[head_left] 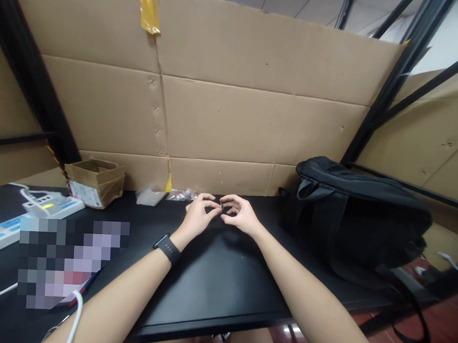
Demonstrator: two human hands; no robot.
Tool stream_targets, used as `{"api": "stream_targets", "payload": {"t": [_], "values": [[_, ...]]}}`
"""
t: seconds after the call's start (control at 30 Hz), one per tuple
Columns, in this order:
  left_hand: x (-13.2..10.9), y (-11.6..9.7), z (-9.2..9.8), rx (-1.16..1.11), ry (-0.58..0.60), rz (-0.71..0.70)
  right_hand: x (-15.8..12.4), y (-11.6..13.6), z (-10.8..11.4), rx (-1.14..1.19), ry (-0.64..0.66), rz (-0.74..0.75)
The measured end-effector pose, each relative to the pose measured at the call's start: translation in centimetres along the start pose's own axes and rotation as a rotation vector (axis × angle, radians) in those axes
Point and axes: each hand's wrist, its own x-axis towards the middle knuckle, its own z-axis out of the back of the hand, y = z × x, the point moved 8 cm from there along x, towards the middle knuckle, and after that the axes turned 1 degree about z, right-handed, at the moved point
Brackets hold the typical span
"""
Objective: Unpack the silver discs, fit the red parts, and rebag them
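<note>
My left hand (201,214), with a black watch (167,248) on its wrist, is raised over the middle of the black table (212,282). Facing it is my right hand (241,214), fingers curled and close to the left fingertips. Between the two hands is a tiny, thin, shiny piece (221,206), too small to name. The left thumb and a finger pinch at it, and the right fingertips are at its other side. Small clear plastic bags (180,194) with bits of red lie behind my left hand.
A black backpack (348,222) stands at the right. At the left are an open cardboard box (95,181), a white power strip (10,227) with plugs and cables, and a blurred-out item (77,261). A white translucent packet (150,197) lies near the cardboard wall (231,121).
</note>
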Motion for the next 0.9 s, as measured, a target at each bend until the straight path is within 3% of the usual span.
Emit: {"api": "stream_targets", "payload": {"t": [0.57,0.9], "values": [[-0.7,-2.1,1.2,0.192,-0.109,-0.041,0.0,-0.6,0.0,0.007,-0.023,-0.061],[-0.8,-2.2,0.9,0.223,-0.106,-0.048,-0.1,-1.5,-0.2,0.165,-0.049,-0.134]]}}
